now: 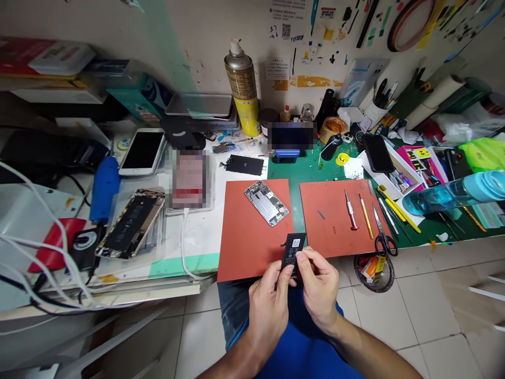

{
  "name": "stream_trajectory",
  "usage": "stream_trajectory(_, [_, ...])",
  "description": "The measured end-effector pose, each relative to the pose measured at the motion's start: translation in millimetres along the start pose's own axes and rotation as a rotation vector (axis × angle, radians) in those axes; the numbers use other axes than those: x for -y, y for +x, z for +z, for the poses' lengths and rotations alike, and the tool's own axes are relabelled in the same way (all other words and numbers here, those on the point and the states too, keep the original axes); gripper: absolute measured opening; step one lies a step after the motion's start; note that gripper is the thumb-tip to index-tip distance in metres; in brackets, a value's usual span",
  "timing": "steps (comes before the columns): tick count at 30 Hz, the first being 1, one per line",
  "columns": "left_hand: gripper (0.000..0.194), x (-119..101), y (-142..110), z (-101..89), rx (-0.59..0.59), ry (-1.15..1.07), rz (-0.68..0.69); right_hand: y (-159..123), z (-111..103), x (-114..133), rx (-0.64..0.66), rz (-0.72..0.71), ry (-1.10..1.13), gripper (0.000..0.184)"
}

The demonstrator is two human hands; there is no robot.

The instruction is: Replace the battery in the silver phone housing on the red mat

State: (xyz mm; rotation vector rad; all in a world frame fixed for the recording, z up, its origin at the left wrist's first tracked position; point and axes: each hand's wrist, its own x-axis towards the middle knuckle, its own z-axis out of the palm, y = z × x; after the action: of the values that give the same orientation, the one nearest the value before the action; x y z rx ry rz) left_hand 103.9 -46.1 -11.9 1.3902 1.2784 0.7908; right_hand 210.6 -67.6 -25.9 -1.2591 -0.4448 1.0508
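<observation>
Both of my hands are raised over my lap and pinch a black phone battery (292,253) with a white label and a short flex tail. My left hand (268,310) holds its lower left side, and my right hand (317,284) grips its right edge. The battery overlaps the front edge of the left orange silicone mat (252,247). On that mat lies an opened phone rear housing (266,202), silver with its inner parts showing. A small screwdriver (351,210), a yellow pry tool (366,217) and black-handled scissors (384,243) sit on or against the right orange mat (335,226).
A gold-and-yellow spray can (241,89) stands at the back. A detached phone screen (244,165) lies behind the left mat. An opened phone (130,223) and white cables sit to the left. A water bottle (453,193) lies at the right.
</observation>
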Motion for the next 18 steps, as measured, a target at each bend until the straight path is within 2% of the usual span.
stream_trajectory(7, [0.033,-4,2,-4.0,0.001,0.056,0.071,2,7,1,-0.017,0.015,0.002,0.023])
stream_trajectory(10, [0.036,-4,3,-7.0,0.002,0.074,0.016,3,10,7,0.006,0.047,0.002,0.020])
stream_trajectory(15, [0.040,1,5,-9.6,0.014,-0.002,-0.059,4,7,15,0.144,0.156,0.099,0.029])
stream_trajectory(18, [0.041,2,6,-8.8,0.065,-0.067,-0.106,7,4,16,0.101,0.202,0.123,0.034])
